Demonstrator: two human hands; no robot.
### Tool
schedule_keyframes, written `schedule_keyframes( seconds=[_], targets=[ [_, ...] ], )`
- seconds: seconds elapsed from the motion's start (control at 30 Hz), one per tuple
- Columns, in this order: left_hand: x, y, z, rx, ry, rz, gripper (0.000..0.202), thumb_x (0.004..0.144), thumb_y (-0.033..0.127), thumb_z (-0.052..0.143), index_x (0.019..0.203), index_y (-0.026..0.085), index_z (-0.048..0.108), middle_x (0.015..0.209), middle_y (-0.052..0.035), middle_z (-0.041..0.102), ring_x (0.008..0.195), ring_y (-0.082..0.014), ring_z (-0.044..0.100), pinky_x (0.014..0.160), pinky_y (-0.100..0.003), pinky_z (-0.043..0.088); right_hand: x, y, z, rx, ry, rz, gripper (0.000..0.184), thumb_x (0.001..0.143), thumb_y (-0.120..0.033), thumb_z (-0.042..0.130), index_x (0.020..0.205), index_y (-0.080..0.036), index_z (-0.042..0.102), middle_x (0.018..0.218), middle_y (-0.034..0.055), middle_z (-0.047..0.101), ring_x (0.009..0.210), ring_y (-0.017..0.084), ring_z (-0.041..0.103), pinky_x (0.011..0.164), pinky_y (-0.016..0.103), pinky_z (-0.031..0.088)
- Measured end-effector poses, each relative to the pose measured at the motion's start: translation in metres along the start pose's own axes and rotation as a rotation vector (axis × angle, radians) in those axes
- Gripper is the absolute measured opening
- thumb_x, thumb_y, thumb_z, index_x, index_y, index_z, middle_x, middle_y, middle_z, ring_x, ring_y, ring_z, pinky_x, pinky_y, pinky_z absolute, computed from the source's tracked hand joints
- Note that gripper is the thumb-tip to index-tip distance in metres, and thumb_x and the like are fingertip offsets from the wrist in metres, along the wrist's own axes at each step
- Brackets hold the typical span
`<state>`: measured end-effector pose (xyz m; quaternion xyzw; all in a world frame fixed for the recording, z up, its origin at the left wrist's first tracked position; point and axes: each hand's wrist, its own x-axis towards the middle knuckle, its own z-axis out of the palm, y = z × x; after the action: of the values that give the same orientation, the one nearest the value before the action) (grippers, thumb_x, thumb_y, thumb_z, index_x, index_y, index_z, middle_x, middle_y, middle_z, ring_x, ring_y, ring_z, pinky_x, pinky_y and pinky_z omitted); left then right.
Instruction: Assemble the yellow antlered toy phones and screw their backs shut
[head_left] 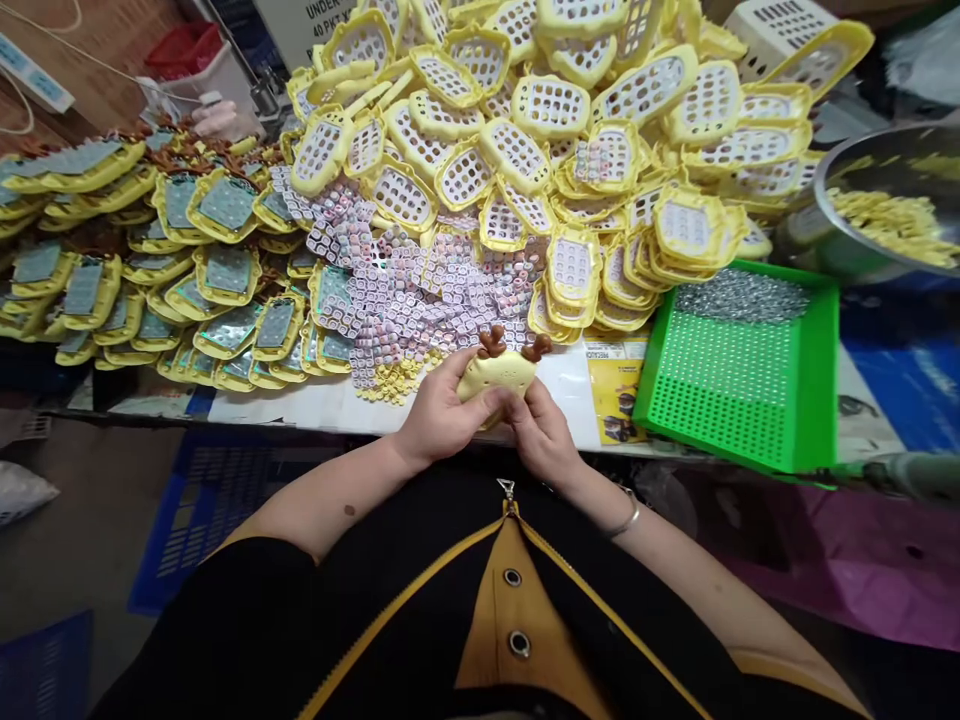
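Note:
Both my hands hold one yellow plastic toy shell [496, 375] with two brown antler-like bits on top, at the near edge of the table. My left hand [439, 412] wraps round its left side with the thumb across the face. My right hand [541, 432] grips its lower right side, fingers curled. Just beyond the shell lies a heap of small pink-white keypad pieces [420, 290] and a few small yellow bits [394, 383].
A big pile of yellow perforated shells [570, 140] fills the back. Assembled yellow pieces with grey pads [172, 260] lie at the left. A green tray [750, 390] with small metal screws sits at the right, a metal bowl [885, 200] of yellow parts behind it. Blue crates [202, 510] stand below.

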<state>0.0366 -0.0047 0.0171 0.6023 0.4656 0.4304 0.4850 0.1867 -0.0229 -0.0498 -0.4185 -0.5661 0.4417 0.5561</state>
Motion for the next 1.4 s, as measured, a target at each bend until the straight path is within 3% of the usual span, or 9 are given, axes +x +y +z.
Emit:
schedule_keyframes(
  seconds=[0.13, 0.27, 0.33, 0.43, 0.63, 0.77, 0.97, 1.17, 1.4],
  targets=[
    [-0.005, -0.002, -0.010, 0.040, -0.068, 0.048, 0.038, 0.075, 0.035, 0.079, 0.107, 0.016, 0.070, 0.112, -0.0103, 0.074, 0.098, -0.0207, 0.070, 0.088, -0.032, 0.055, 0.012, -0.018, -0.020, -0.002, 0.082, -0.108, 0.037, 0.091, -0.052, 0.061, 0.121, -0.031, 0.059, 0.111, 0.0051, 0.065, 0.094, 0.019, 0.066, 0.083, 0.036, 0.056],
    [-0.010, -0.002, -0.013, 0.051, -0.129, 0.068, 0.033, 0.073, 0.031, 0.080, 0.103, 0.016, 0.073, 0.106, -0.0090, 0.076, 0.095, -0.0215, 0.072, 0.087, -0.033, 0.057, 0.017, -0.041, -0.025, -0.199, -0.051, -0.255, 0.012, 0.087, -0.030, 0.071, 0.098, -0.025, 0.069, 0.082, 0.0002, 0.063, 0.078, 0.015, 0.061, 0.072, 0.032, 0.051],
    [-0.011, 0.000, -0.011, 0.015, -0.131, 0.070, 0.034, 0.072, 0.033, 0.080, 0.102, 0.016, 0.074, 0.105, -0.0090, 0.077, 0.093, -0.0230, 0.073, 0.084, -0.034, 0.058, 0.016, -0.045, -0.022, -0.201, -0.011, -0.293, 0.002, 0.088, -0.026, 0.068, 0.088, -0.023, 0.068, 0.073, -0.0019, 0.060, 0.069, 0.013, 0.057, 0.065, 0.029, 0.047],
    [-0.013, 0.003, -0.009, -0.020, -0.118, 0.035, 0.034, 0.074, 0.036, 0.079, 0.101, 0.017, 0.075, 0.106, -0.0096, 0.077, 0.094, -0.0248, 0.073, 0.083, -0.036, 0.058, 0.015, -0.044, -0.022, -0.119, 0.044, -0.259, 0.009, 0.090, -0.029, 0.066, 0.085, -0.023, 0.066, 0.072, -0.0017, 0.058, 0.067, 0.013, 0.056, 0.063, 0.029, 0.046],
    [-0.017, 0.009, -0.009, 0.297, -0.214, 0.090, 0.029, 0.079, 0.030, 0.074, 0.106, 0.019, 0.075, 0.100, -0.0072, 0.078, 0.086, -0.0211, 0.073, 0.081, -0.032, 0.055, 0.021, -0.049, -0.035, -0.277, -0.174, -0.246, 0.025, 0.087, -0.040, 0.070, 0.105, -0.025, 0.066, 0.086, 0.0022, 0.062, 0.080, 0.018, 0.060, 0.073, 0.035, 0.051],
    [-0.020, 0.014, -0.004, 0.471, -0.213, 0.199, 0.026, 0.085, 0.033, 0.067, 0.107, 0.021, 0.074, 0.093, -0.0064, 0.078, 0.079, -0.0193, 0.072, 0.073, -0.030, 0.053, 0.015, -0.056, -0.027, -0.275, -0.194, -0.315, 0.008, 0.093, -0.030, 0.062, 0.090, -0.024, 0.065, 0.076, 0.0003, 0.059, 0.073, 0.015, 0.057, 0.067, 0.031, 0.047],
    [-0.018, 0.016, 0.004, 0.562, -0.140, 0.373, 0.026, 0.086, 0.031, 0.064, 0.107, 0.017, 0.073, 0.099, -0.0109, 0.078, 0.085, -0.0219, 0.074, 0.076, -0.031, 0.054, 0.008, -0.051, -0.014, -0.071, 0.096, -0.193, 0.017, 0.092, -0.034, 0.063, 0.079, -0.023, 0.063, 0.071, -0.0019, 0.055, 0.066, 0.013, 0.051, 0.063, 0.029, 0.042],
    [-0.015, 0.004, 0.000, 0.568, -0.194, 0.187, 0.025, 0.086, 0.031, 0.060, 0.106, 0.018, 0.070, 0.097, -0.0086, 0.077, 0.086, -0.0221, 0.072, 0.075, -0.032, 0.053, 0.022, -0.045, -0.022, -0.249, -0.152, -0.118, 0.028, 0.079, -0.047, 0.076, 0.088, -0.023, 0.063, 0.079, -0.0006, 0.059, 0.075, 0.016, 0.056, 0.067, 0.031, 0.046],
    [-0.023, 0.003, -0.006, 0.869, -0.133, 0.380, 0.037, 0.079, 0.016, 0.051, 0.114, 0.016, 0.065, 0.103, -0.0089, 0.077, 0.084, -0.0229, 0.073, 0.072, -0.032, 0.054, 0.005, -0.036, -0.007, -0.179, -0.004, -0.036, 0.027, 0.081, -0.045, 0.074, 0.086, -0.024, 0.059, 0.078, -0.0019, 0.057, 0.071, 0.014, 0.053, 0.066, 0.031, 0.045]
  ],
)
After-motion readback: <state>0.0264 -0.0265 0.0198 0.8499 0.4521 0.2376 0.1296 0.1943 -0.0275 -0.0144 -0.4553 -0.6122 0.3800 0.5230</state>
